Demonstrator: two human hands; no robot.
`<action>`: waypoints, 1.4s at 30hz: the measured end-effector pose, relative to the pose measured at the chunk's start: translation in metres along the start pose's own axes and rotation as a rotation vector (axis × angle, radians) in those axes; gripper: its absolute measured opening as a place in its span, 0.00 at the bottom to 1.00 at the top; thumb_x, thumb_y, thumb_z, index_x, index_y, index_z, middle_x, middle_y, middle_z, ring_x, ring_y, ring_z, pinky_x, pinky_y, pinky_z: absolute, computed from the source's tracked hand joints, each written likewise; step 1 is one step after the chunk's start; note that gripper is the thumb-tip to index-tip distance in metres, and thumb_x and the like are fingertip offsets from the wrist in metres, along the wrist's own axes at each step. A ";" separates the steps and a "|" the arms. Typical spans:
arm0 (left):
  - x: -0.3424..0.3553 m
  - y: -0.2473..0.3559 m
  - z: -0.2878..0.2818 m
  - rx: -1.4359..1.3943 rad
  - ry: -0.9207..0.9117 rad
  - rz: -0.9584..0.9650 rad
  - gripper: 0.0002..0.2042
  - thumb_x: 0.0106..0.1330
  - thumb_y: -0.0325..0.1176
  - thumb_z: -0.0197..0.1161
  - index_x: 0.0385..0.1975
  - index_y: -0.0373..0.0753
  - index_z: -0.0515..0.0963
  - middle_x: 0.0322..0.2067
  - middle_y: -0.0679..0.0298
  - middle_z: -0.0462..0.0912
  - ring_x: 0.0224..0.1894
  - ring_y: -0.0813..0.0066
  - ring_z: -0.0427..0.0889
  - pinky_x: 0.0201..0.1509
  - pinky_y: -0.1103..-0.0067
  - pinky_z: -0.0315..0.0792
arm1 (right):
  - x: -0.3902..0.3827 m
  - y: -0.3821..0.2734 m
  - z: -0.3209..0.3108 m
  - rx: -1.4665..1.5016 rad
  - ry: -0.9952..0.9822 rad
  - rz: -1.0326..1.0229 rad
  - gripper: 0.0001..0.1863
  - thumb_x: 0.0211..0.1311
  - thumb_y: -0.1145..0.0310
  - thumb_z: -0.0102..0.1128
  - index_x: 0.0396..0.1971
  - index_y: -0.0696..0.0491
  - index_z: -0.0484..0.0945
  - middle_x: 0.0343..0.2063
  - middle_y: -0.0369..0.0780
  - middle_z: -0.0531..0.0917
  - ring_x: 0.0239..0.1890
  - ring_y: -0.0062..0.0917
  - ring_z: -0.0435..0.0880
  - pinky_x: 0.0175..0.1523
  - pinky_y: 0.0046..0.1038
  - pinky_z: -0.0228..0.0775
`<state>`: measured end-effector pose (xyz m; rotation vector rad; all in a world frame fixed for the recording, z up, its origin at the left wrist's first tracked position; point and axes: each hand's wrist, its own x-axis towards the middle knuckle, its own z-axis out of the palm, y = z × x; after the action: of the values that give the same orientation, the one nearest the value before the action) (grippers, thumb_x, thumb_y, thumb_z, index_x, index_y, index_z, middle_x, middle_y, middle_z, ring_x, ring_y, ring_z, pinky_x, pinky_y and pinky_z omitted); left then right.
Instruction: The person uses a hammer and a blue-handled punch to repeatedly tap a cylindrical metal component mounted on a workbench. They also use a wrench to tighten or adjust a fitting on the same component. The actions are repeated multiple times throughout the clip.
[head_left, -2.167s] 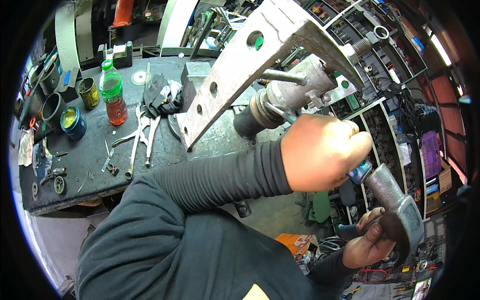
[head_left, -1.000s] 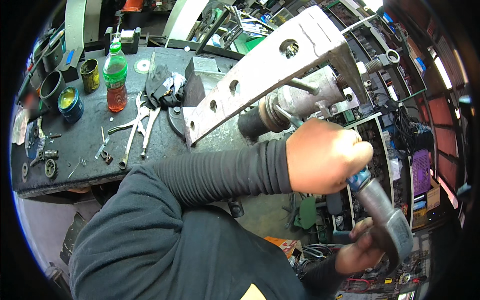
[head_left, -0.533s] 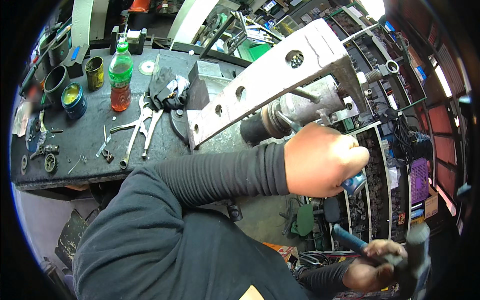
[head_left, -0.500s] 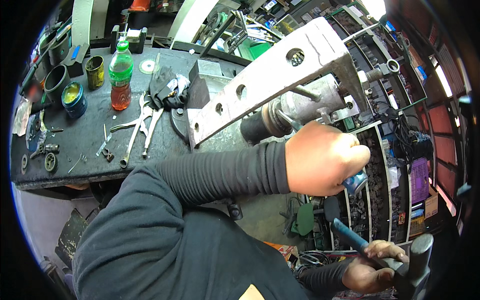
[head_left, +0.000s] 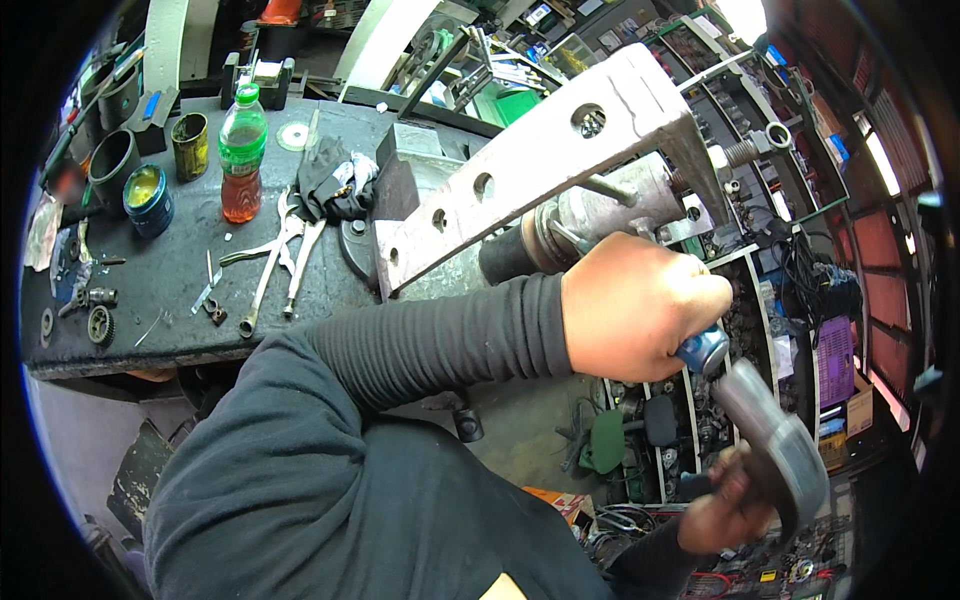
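Fingers on the left hand (head_left: 640, 308) are curled tight into a fist around a blue-handled tool (head_left: 703, 349), of which only the blue end pokes out below the knuckles. Right hand (head_left: 722, 510), down low, is wrapped around the handle of a hammer (head_left: 775, 450), and its grey head sits just under that blue end, very near it; whether they touch, I can't tell.

Right above the left fist, a grey metal shaft (head_left: 600, 215) runs under a long flat metal bar with holes (head_left: 530, 170), which slants up from the workbench (head_left: 180, 300).

That workbench is dark, scuffed and crowded. Left of the bar's lower end lies a black glove (head_left: 325, 180), and left of that, a pair of pliers (head_left: 270, 260) lying flat with small metal bits scattered about. Further left from the bar, a plastic bottle (head_left: 241, 150) stands upright, green cap on, reddish liquid filling its lower part. Beside it a dark tin (head_left: 189, 145) stands open; contents can't be made out. A blue tub (head_left: 147, 198) holds something yellowish. A black ring-shaped part (head_left: 110, 160) stands near the bench's far left edge.

Right of the bar, shelves (head_left: 760, 300) packed with parts and boxes fill the room.
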<state>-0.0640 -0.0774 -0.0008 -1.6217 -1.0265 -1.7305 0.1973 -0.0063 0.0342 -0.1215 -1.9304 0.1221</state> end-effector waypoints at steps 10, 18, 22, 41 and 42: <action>-0.005 0.000 0.000 0.024 -0.013 0.007 0.14 0.38 0.31 0.66 0.23 0.41 0.67 0.19 0.62 0.68 0.21 0.59 0.74 0.23 0.67 0.67 | 0.022 -0.005 -0.006 0.090 -0.085 0.101 0.28 0.61 0.53 0.61 0.46 0.65 0.69 0.28 0.44 0.74 0.21 0.23 0.70 0.24 0.22 0.64; -0.004 -0.001 0.001 0.009 0.000 0.004 0.14 0.38 0.31 0.66 0.22 0.43 0.66 0.19 0.62 0.68 0.20 0.60 0.73 0.21 0.67 0.66 | 0.021 -0.001 0.000 -0.006 -0.111 -0.003 0.25 0.64 0.55 0.59 0.46 0.64 0.69 0.28 0.44 0.76 0.24 0.22 0.73 0.24 0.20 0.63; -0.003 0.000 0.001 -0.047 0.001 0.014 0.14 0.37 0.31 0.66 0.22 0.43 0.66 0.19 0.62 0.68 0.20 0.59 0.74 0.22 0.67 0.66 | 0.017 -0.008 0.006 -0.046 -0.114 0.024 0.27 0.64 0.57 0.59 0.49 0.67 0.67 0.26 0.44 0.75 0.22 0.23 0.71 0.24 0.21 0.62; -0.004 -0.004 -0.003 -0.033 -0.025 0.007 0.14 0.39 0.32 0.66 0.22 0.42 0.66 0.20 0.62 0.70 0.22 0.59 0.75 0.23 0.67 0.67 | 0.026 0.013 -0.030 -0.094 -0.145 0.002 0.27 0.61 0.55 0.62 0.46 0.64 0.68 0.28 0.44 0.77 0.23 0.21 0.71 0.27 0.21 0.63; -0.003 -0.004 -0.003 -0.021 -0.018 0.014 0.14 0.38 0.32 0.66 0.22 0.42 0.66 0.20 0.62 0.69 0.22 0.59 0.75 0.23 0.67 0.67 | 0.019 0.020 -0.022 -0.193 -0.085 -0.035 0.28 0.60 0.54 0.62 0.47 0.64 0.68 0.28 0.44 0.77 0.23 0.21 0.71 0.27 0.21 0.63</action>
<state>-0.0685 -0.0782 -0.0044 -1.6565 -1.0069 -1.7256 0.2120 0.0170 0.0570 -0.2139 -2.0253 -0.0836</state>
